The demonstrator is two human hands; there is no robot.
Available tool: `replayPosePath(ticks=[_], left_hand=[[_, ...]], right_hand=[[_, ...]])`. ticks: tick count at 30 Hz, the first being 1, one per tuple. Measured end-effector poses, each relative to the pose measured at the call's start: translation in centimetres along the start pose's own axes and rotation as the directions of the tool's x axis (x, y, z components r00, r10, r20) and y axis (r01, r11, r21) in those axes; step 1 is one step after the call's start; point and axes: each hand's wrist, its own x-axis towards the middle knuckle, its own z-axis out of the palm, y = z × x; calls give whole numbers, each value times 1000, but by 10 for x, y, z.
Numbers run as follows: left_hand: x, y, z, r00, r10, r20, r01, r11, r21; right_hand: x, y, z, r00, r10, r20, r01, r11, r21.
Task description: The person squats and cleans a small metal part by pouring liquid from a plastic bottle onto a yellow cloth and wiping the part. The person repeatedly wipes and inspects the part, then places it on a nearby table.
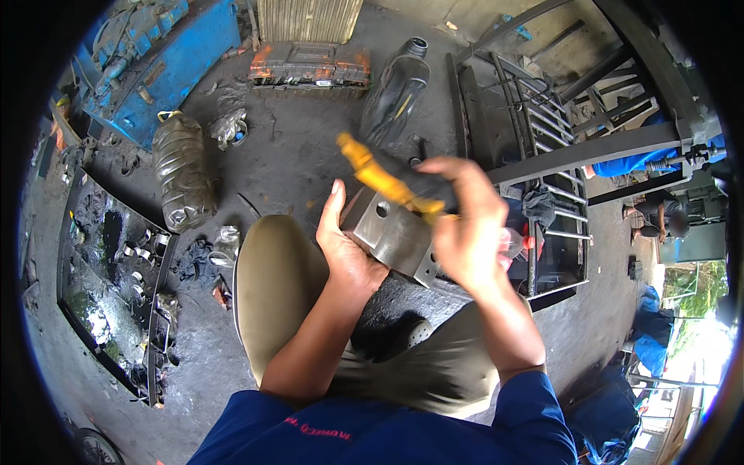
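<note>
Shirt (403, 434) nearest, left hand (346, 254) cups metal block (394, 237) by edge, floor (287, 147) beyond

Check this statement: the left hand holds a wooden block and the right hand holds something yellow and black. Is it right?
Not quite: the block in the left hand is metal, not wooden, as the head view shows. The right hand holds something yellow and black.

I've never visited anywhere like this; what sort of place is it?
Probably a metalworking or repair workshop, judging by the drilled metal block, the grimy blue machine and the oily-looking tray.
</note>
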Motion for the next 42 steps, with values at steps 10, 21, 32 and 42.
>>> replayPosePath(ticks=[10, 21, 32, 42], left_hand=[[0, 7, -3, 998, 27, -58, -26, 1000, 16], [1, 4, -14, 994, -106, 4, 106, 991, -80], [4, -2, -23, 996, -86, 8, 86, 995, -44], [-5, -12, -13, 982, -184, -45, 187, 978, 96]], right_hand=[[-19, -15, 12, 940, 47, 339, 22, 980, -197], [1, -18, 3, 924, 14, 381, 62, 980, -187], [-5, 7, 2, 874, -121, 471, 159, 986, -41], [-19, 33, -7, 726, -358, 587, 85, 894, 441]])
